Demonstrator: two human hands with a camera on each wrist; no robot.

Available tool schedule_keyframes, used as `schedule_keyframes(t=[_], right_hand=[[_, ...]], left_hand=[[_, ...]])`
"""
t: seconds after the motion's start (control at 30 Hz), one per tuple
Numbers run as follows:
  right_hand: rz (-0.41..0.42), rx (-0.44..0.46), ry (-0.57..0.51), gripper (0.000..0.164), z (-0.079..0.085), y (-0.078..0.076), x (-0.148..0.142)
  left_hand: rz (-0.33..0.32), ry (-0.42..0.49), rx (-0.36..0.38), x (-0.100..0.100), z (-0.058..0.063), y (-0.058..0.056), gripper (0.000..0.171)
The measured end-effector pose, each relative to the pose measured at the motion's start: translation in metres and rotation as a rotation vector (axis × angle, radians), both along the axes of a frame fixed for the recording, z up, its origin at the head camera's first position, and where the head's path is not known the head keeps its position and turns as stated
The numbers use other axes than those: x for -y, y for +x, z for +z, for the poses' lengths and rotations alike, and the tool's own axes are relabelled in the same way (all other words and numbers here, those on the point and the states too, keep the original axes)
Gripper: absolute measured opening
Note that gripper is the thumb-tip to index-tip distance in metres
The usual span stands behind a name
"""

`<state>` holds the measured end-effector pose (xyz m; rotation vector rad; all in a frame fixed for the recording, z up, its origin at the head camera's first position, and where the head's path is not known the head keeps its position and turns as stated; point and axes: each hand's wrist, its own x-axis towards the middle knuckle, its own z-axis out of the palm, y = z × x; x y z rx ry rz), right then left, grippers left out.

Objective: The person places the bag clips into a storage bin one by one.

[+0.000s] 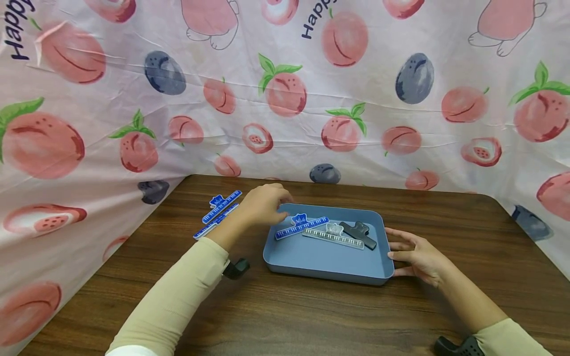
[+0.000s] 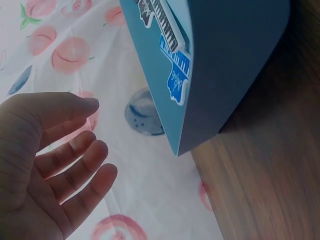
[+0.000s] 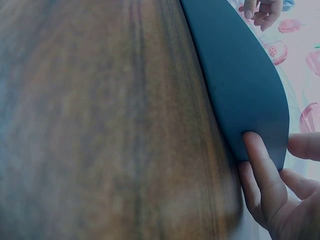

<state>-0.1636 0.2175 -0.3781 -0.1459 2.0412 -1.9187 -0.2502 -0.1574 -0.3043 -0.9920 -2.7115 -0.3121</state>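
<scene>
A blue-grey tray (image 1: 311, 262) stands on the table. In it lie a blue keyboard-patterned clip (image 1: 302, 227), a grey keyboard-patterned clip (image 1: 333, 238) and a plain black clip (image 1: 359, 234). My left hand (image 1: 265, 205) is over the tray's back left corner, its fingers loosely bent and nothing between them, as the left wrist view also shows. My right hand (image 1: 416, 258) touches the tray's right outer wall with extended fingers (image 3: 260, 155), the thumb close to the rim. Left of the tray, two more blue clips, one behind (image 1: 221, 206) and one in front (image 1: 209, 228), lie on the table; my left forearm partly hides the front one.
The dark wooden table (image 1: 320, 321) reaches back to a hanging cloth (image 1: 285, 138) printed with fruit, which also closes off the left and right sides. Black wrist devices (image 1: 237, 268) show at both sleeves.
</scene>
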Motion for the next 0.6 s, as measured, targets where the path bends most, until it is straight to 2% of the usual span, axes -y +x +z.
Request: schedule_keyframes(t=[0.33, 0.6], right_hand=[[-0.003, 0.003, -0.004, 0.078, 0.002, 0.002, 0.002], [-0.006, 0.002, -0.006, 0.077, 0.002, 0.001, 0.001]], left_hand=[[0.027, 0.054, 0.005, 0.021, 0.002, 0.007, 0.028], [0.062, 0.082, -0.041, 0.034, 0.003, 0.007, 0.026]])
